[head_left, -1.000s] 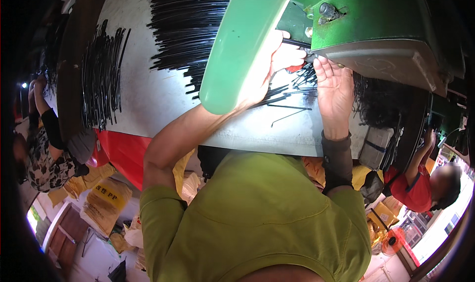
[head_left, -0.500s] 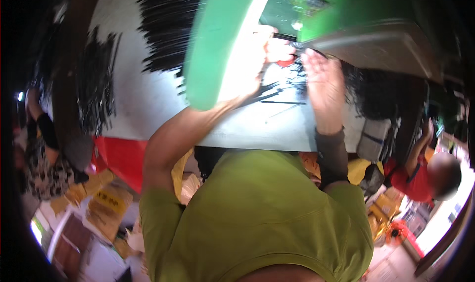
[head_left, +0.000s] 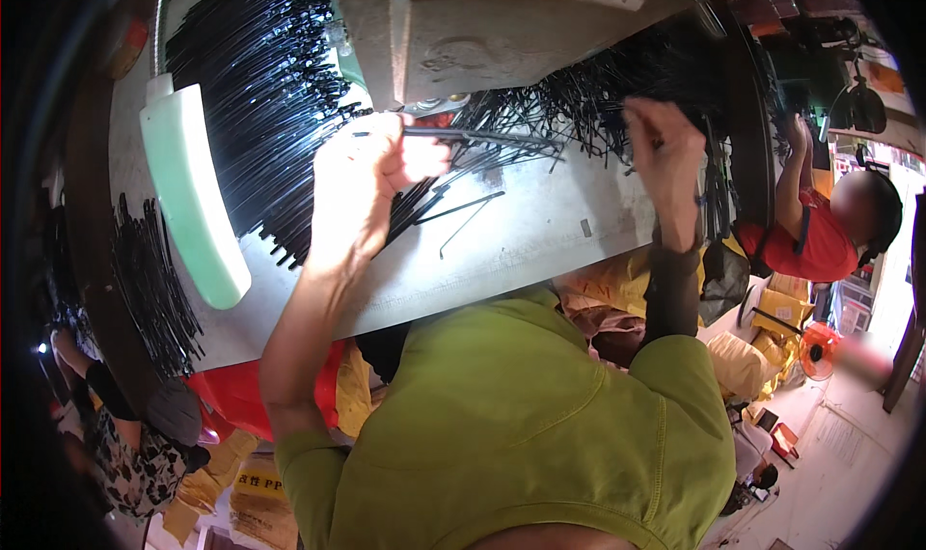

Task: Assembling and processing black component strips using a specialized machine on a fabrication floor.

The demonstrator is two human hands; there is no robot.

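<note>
Lying at the far left of the frame is a small bunch of black sticks (head_left: 159, 294), then a long pale green lamp (head_left: 188, 188) leaning across, then a big pile (head_left: 251, 106) of the same sort of sticks filling the upper left. Just right of that pile, left of centre, is the left hand (head_left: 352, 188). Glare's rough on it, but thumb and fingers look pinched together on a dark stick (head_left: 439, 133), maybe more than one, can't really tell. That stick sits upper centre, just below the bottom edge of the big machine cover (head_left: 502, 34). Long axis runs nearly sideways, dipping a touch to the right, so it points out of the left hand roughly toward the right one. Left hand is clearly the nearer, since it's on it. A loose strip (head_left: 463, 207) lies below on the metal table (head_left: 540, 241). Further right there's a messy tangle (head_left: 603, 87), and just beside it the right hand (head_left: 667, 154), fingers curled in loosely, well apart from that stick. Can't tell if it's holding anything.
</note>
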